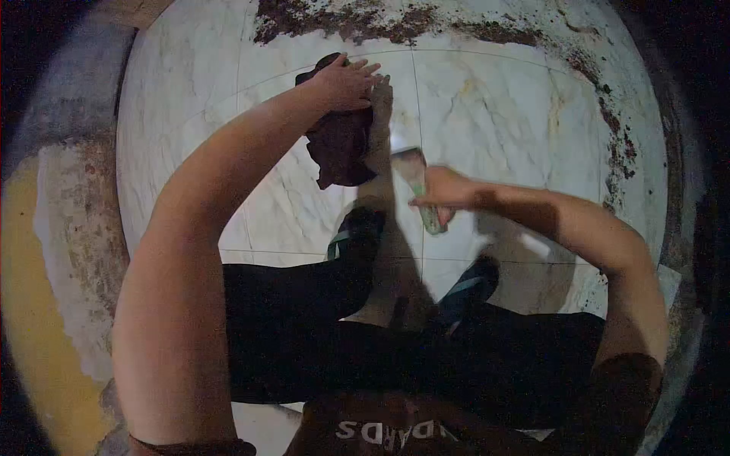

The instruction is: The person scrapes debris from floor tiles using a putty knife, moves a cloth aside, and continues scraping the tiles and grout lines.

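A dark maroon cloth (pixel 341 148) lies bunched on the marble-patterned tile floor (pixel 304 213). On its upper part rests my left hand (pixel 348 85), the fingers stretched out and slightly spread to the right. My right hand (pixel 449 190) is closed around a scraper (pixel 412 169) with a broad flat blade and a greenish handle. The blade points up and left, close over the tiles to the right of the cloth, and the handle's end sticks out below the fingers.
Dark crumbly dirt (pixel 350 23) lines the far edge of the floor and runs down its right side. My two feet in strapped footwear (pixel 468 289) stand below the hands. At left is a rough wall edge (pixel 80 251) beside a yellow surface (pixel 34 304).
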